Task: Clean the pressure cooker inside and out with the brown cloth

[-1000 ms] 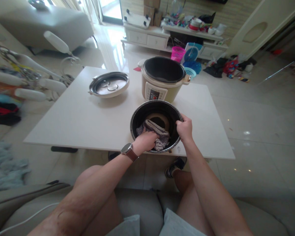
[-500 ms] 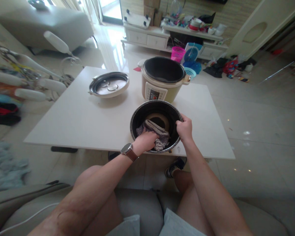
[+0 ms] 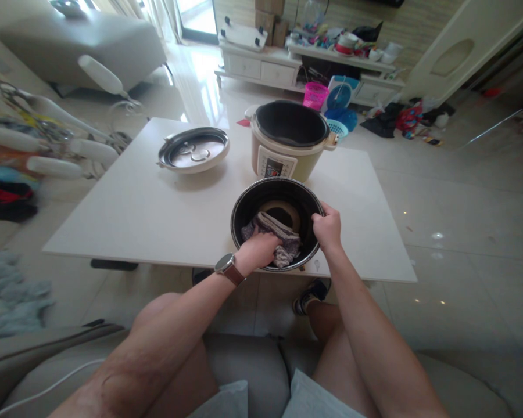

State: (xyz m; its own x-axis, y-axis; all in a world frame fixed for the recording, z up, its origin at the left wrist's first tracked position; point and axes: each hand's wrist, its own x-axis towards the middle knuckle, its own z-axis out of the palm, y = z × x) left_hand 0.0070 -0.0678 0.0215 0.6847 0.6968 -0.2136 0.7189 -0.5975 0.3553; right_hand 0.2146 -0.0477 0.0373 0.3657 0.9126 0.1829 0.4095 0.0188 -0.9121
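Observation:
A dark, round inner pot [image 3: 239, 203] is tilted toward me at the table's near edge. My right hand [image 3: 328, 227] grips its right rim, thumb over the edge. Inside the pot, my left hand [image 3: 261, 251], with a watch on the wrist, is closed on a grey-brown cloth [image 3: 283, 229] against the lower inner wall. Some of its fingertips are hidden in the cloth's folds. Just behind the pot stands the pressure cooker body [image 3: 305, 157], its top uncovered. The cooker lid [image 3: 200, 154] lies to the left with its metal underside up.
These things stand on a white table [image 3: 126, 215]. Beyond it are a pink basket [image 3: 315, 96], a light blue basket [image 3: 336, 129] and a cluttered white cabinet [image 3: 261, 67]. White-padded metal bars [image 3: 91, 151] stand at the left. A sofa [image 3: 248, 366] is beneath me.

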